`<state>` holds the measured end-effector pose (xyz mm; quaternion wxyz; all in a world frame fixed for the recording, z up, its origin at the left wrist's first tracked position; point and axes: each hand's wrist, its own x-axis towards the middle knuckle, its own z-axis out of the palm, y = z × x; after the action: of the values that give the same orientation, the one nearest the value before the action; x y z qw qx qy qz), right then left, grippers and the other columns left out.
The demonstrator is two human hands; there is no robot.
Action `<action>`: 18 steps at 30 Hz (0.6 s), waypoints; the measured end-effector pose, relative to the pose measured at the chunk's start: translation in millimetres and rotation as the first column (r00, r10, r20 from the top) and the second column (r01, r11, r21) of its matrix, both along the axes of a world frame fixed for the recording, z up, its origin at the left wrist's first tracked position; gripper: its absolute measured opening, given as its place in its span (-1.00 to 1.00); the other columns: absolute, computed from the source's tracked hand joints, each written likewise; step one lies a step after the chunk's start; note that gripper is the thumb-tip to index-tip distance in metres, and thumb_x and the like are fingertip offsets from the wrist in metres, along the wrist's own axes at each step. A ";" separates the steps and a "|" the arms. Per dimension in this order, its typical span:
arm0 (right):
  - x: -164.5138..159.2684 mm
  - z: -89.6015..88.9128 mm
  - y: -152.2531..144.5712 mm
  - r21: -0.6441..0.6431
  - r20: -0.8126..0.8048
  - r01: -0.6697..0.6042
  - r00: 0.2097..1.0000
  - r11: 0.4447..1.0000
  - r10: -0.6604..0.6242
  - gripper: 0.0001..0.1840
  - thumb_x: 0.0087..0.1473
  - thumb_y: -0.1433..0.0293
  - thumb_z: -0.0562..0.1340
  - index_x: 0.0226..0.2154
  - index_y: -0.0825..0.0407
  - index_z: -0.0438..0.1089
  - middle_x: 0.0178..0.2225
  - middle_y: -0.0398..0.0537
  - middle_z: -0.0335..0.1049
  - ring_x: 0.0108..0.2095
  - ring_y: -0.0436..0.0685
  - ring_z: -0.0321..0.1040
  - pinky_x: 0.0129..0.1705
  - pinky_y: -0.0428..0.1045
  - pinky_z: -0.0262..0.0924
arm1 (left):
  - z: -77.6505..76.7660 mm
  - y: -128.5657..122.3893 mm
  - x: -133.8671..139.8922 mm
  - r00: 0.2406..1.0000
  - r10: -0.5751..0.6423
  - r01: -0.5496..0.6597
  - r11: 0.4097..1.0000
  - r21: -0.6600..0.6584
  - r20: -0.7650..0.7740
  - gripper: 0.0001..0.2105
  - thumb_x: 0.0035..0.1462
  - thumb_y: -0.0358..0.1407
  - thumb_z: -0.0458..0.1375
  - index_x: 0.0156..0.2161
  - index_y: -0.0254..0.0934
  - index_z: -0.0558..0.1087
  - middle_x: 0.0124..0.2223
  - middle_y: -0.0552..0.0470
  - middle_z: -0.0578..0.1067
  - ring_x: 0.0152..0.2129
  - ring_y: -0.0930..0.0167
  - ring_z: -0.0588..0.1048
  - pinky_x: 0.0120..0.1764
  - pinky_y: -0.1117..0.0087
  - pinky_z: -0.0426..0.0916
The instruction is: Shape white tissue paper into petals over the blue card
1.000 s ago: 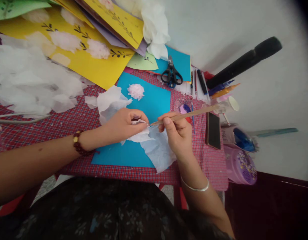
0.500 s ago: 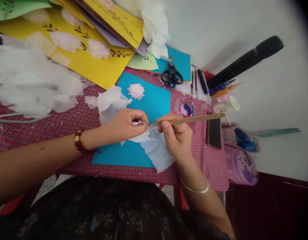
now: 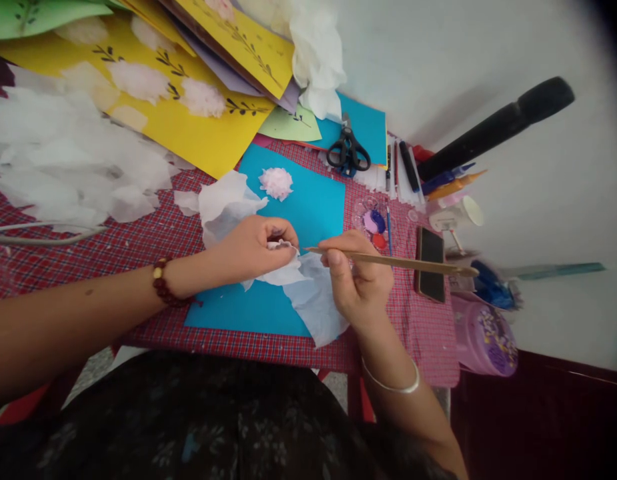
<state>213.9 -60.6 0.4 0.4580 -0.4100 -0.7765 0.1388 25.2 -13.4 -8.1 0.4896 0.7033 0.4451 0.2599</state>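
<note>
My left hand (image 3: 248, 250) is closed in a pinch on a piece of white tissue paper (image 3: 283, 273), which is gathered at the fingertips. In my right hand (image 3: 361, 283) is a thin wooden stick (image 3: 418, 265), its pointed end facing the left fingertips with a small gap between. Both hands are above a blue paper sheet (image 3: 248, 310). A pale pink ruffled tissue flower (image 3: 276, 183) rests on the upper part of that sheet. Beside my right hand another thin tissue piece (image 3: 315, 303) lies partly over the sheet's lower edge, and crumpled tissue (image 3: 225, 203) lies behind my left hand.
A heap of white tissue pieces (image 3: 73, 160) covers the left side. Yellow sheets (image 3: 188, 147) with tissue flowers lie at the back. Black scissors (image 3: 348, 150), a paint palette (image 3: 373, 220) and a phone (image 3: 430, 263) are to the right, near a pink tub (image 3: 468, 333) at the table edge.
My right hand has shifted slightly right, drawing the stick's tip away from the left fingertips, and the stick's far end has dropped lower. My left hand keeps its pinch on the tissue.
</note>
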 end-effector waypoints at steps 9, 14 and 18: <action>1.6 0.3 2.1 -0.004 0.094 -0.018 0.995 1.000 0.019 -0.86 0.25 0.47 0.15 -0.20 -0.04 0.41 -0.34 -0.12 0.51 -0.32 0.03 0.39 -0.27 0.02 0.30 | -3.1 0.8 -0.2 0.998 -0.007 0.009 0.999 -0.039 0.059 -0.85 0.02 -0.28 0.13 -0.42 -0.30 0.51 -0.49 0.11 0.46 -0.55 0.52 0.34 -0.48 0.52 0.16; 0.4 1.0 1.7 -0.020 0.020 -0.002 1.000 1.000 0.003 -0.84 0.25 0.49 0.15 -0.22 -0.03 0.42 -0.37 -0.13 0.49 -0.37 0.01 0.38 -0.33 -0.01 0.27 | -4.3 0.6 -1.2 0.998 -0.001 0.004 0.999 -0.047 0.067 -0.85 0.02 -0.29 0.13 -0.41 -0.30 0.52 -0.52 0.11 0.45 -0.60 0.54 0.30 -0.52 0.52 0.13; -1.3 0.3 1.7 -0.057 -0.008 -0.007 1.000 0.998 0.007 -0.84 0.26 0.46 0.14 -0.23 -0.05 0.43 -0.39 -0.14 0.49 -0.40 0.00 0.38 -0.38 -0.02 0.26 | -4.1 0.3 -0.4 0.999 0.002 0.000 0.999 -0.033 0.053 -0.86 0.02 -0.30 0.14 -0.42 -0.29 0.52 -0.53 0.13 0.43 -0.60 0.55 0.29 -0.52 0.53 0.12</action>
<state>212.6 -58.9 0.7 0.4485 -0.4196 -0.7719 0.1640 24.7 -13.1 -12.2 0.5124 0.6880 0.4365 0.2712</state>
